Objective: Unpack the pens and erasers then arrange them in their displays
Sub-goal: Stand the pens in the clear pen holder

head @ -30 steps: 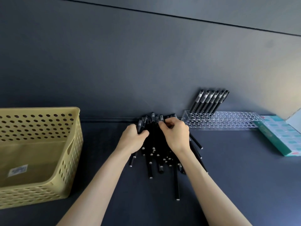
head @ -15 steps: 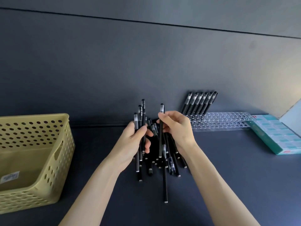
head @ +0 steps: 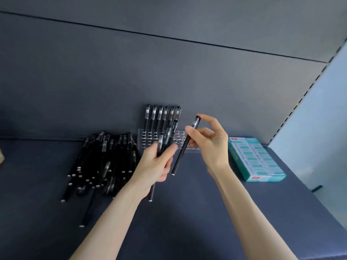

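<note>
1. Pile [head: 105, 162]: loose black pens lie on the shelf [head: 187, 212], left of the rack [head: 147, 137] and just beside it. They are not yet sorted.

2. Left hand [head: 154, 166]: it is held in front of the rack. Its fingers are curled round a bundle [head: 165, 139] of several pens, caps up. One pen end shows below the palm.

3. Rack: a clear block of holes at the back of the shelf. One row [head: 161, 117] of pens stands in its left end, caps up. The holes to the right of the row appear free.

4. Pen [head: 185, 147]: the right hand [head: 210, 145] pinches it between thumb and fingers, with the forefinger tip on the cap. The pen is tilted, cap up, in front of the right half of the rack and clear of it.

5. Step in hand, as judged: seat this pen.
   - Bring the pen upright over the free hole next to the row.
   - Lower it straight. A tilted entry is likely to jam or to knock the standing pens.
   - Press on the cap with the forefinger until it seats.
   - Hold the bundle close to the rack for the next pick.

6. Box [head: 257, 160]: a teal box of erasers lies just right of the rack, not yet unpacked.
</note>
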`<control>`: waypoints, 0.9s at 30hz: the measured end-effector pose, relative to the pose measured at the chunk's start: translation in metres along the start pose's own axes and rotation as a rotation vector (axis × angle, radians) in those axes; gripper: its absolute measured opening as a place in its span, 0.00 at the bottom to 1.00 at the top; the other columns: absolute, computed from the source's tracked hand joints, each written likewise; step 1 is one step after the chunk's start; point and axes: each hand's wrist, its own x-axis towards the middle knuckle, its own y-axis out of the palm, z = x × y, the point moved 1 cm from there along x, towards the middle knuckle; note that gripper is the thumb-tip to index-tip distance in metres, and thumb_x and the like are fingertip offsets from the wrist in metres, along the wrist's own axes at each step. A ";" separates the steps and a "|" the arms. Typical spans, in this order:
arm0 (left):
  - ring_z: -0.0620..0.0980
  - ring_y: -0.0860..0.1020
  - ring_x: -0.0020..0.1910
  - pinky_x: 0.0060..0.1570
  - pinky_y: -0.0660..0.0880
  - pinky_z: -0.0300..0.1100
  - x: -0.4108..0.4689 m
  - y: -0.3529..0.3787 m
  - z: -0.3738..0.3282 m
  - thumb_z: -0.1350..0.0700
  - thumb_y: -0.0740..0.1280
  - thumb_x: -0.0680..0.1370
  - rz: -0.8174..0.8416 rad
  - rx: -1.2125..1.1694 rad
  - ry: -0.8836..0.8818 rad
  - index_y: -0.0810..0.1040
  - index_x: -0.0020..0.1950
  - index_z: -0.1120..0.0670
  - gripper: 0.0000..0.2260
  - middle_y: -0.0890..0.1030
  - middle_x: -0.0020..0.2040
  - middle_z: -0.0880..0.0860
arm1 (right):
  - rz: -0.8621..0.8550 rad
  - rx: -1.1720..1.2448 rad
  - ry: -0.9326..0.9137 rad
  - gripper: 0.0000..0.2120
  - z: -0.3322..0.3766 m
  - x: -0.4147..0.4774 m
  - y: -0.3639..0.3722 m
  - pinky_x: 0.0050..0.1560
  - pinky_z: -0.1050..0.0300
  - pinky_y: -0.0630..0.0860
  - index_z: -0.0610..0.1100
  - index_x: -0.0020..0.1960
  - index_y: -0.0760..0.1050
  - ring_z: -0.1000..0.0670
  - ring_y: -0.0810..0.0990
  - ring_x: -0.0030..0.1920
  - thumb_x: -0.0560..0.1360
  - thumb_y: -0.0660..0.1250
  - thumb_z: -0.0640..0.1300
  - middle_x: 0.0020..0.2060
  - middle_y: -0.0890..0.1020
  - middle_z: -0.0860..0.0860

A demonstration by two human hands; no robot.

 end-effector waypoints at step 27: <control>0.42 0.67 0.28 0.30 0.67 0.32 0.040 0.031 0.040 0.55 0.59 0.82 -0.370 0.216 0.346 0.72 0.52 0.55 0.05 0.70 0.29 0.44 | -0.041 -0.387 -0.442 0.13 -0.031 0.093 -0.006 0.42 0.66 0.72 0.42 0.60 0.73 0.53 0.78 0.36 0.75 0.67 0.38 0.37 0.79 0.54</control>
